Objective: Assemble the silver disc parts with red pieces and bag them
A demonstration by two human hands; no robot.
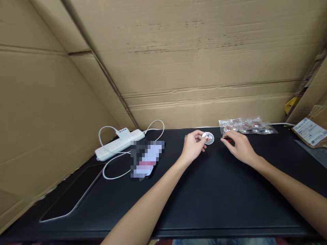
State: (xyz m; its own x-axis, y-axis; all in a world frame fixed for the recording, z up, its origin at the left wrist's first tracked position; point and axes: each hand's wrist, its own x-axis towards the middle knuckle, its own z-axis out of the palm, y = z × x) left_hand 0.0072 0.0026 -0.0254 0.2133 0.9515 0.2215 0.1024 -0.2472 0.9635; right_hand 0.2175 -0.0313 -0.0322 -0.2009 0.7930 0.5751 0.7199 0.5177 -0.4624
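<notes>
My left hand (pixel 193 144) is closed on a small round metal dish (pixel 209 137), whose pale rim and shiny inside face me. A bit of red shows in the dish beside my thumb. To its right, my right hand (pixel 238 146) pinches a small red piece (pixel 228 139) with a thin dark end pointing left toward the dish. Fingers cover most of that piece, so its kind is hard to tell. A gap separates the two hands. Behind my right hand lies a clear plastic bag (pixel 255 126) holding several shiny round pieces with red parts.
On the left of the black table (pixel 204 204) are a white power strip (pixel 120 145) with looping cables, a pixelated phone (pixel 149 160) and a dark tablet-like slab (pixel 74 194). A labelled brown package (pixel 310 131) lies at the right. Cardboard walls (pixel 204 68) enclose the back and left.
</notes>
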